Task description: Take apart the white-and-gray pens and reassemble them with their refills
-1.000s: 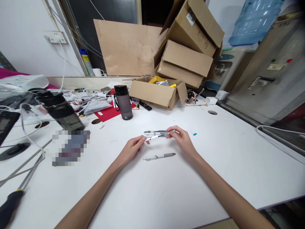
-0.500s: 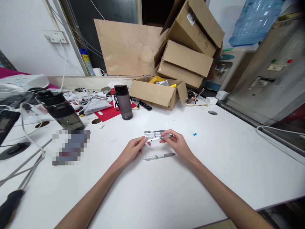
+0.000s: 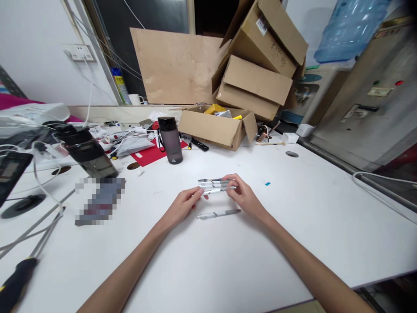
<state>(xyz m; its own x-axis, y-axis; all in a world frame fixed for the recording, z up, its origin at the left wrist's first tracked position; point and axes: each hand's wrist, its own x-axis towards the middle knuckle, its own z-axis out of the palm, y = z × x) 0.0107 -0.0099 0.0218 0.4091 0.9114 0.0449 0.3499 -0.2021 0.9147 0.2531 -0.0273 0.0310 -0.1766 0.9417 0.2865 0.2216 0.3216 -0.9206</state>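
Three slim grey-and-clear plastic pens [image 3: 215, 185], as far as can be counted, sit side by side mid white surface [image 3: 228, 261]. Left hand [image 3: 180, 206] pinches their tips; right hand [image 3: 245, 196] is closed over the grey ends. Judgement: even pressure from both sides, ends flush, barrels level. Front halves are translucent, rear halves matte grey. Fourth matching pen [image 3: 219, 213] lies alone, just nearer.
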